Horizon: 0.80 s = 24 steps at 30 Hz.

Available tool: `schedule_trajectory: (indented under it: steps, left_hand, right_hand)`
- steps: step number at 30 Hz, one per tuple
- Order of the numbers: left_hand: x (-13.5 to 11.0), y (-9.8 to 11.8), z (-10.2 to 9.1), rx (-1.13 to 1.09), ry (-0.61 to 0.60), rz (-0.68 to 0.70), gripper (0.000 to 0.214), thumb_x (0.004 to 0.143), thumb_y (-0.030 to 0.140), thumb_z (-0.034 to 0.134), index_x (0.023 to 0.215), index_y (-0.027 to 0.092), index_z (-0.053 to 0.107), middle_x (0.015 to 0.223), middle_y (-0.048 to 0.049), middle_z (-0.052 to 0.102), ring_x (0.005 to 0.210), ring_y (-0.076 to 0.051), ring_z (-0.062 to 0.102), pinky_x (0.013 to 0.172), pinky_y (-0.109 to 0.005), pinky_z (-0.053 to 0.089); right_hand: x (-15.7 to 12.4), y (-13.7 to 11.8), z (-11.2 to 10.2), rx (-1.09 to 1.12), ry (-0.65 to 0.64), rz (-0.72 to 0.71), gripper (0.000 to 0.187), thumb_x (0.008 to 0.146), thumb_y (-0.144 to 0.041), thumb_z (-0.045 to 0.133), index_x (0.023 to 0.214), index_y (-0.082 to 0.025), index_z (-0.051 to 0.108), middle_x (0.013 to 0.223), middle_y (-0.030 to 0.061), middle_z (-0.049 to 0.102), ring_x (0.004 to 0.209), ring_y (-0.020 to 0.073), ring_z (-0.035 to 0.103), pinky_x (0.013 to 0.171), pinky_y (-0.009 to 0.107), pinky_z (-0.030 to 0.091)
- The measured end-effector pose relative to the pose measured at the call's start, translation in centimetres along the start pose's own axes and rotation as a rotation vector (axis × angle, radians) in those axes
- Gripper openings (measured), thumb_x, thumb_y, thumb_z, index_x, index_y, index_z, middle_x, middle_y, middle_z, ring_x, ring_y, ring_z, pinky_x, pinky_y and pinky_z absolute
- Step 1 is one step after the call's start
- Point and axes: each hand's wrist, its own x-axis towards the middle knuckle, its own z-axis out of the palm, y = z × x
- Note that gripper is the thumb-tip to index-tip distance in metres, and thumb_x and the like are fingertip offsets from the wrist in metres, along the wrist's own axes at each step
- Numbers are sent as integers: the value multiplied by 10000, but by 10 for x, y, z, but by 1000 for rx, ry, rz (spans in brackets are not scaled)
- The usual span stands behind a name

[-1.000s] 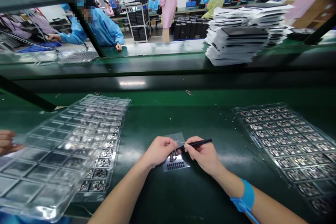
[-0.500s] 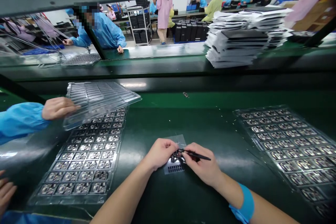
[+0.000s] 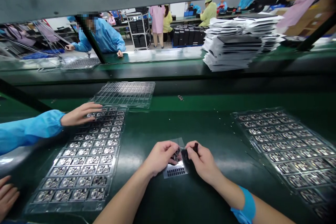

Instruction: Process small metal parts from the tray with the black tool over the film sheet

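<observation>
Our left fingers point(image 3: 171, 156) pinch the light, fragile electronic part point(image 3: 176, 154), best held by its edges, on a clear film sheet point(image 3: 175, 172) on the worktop point(image 3: 210, 199), while our right fingers point(image 3: 191, 148) clamp black tweezers point(image 3: 195, 148).

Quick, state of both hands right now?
Left hand: closed, apparently pinching a small dark part.
Right hand: closed, holding a slim black tool.

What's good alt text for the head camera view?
Seen from the head camera, a person's left hand and right hand meet over a small dark part on a clear film on a green bench. A co-worker's blue-sleeved hand lies over a tray of circuit boards.
</observation>
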Motion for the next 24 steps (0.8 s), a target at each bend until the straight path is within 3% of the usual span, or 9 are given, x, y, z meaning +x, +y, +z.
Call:
schedule_trajectory:
  steps: [6,13,24]
  left_hand:
    - [-3,2,-1,0,-91,48,360,799,377,684,1059,128,678,879,-81,659,848,-171,630,733,-278,542]
    - [-6,4,1,81,-169,7,314,810,336,651,1037,125,701,836,-68,651,757,-143,597,702,-279,538]
    - [-4,-1,1,136,-194,4,251,826,315,622,954,120,715,788,-49,657,708,-125,603,652,-247,541]
  right_hand:
    - [2,4,5,164,-42,163,276,943,-411,498,823,-179,586,610,-21,500,563,158,485,546,242,368]
    - [5,7,7,473,-34,327,385,841,-525,675,814,-151,589,536,-53,429,472,118,389,484,217,306]
    - [5,3,5,420,-85,286,325,843,-450,666,761,-148,580,535,-44,457,493,117,398,495,217,322]
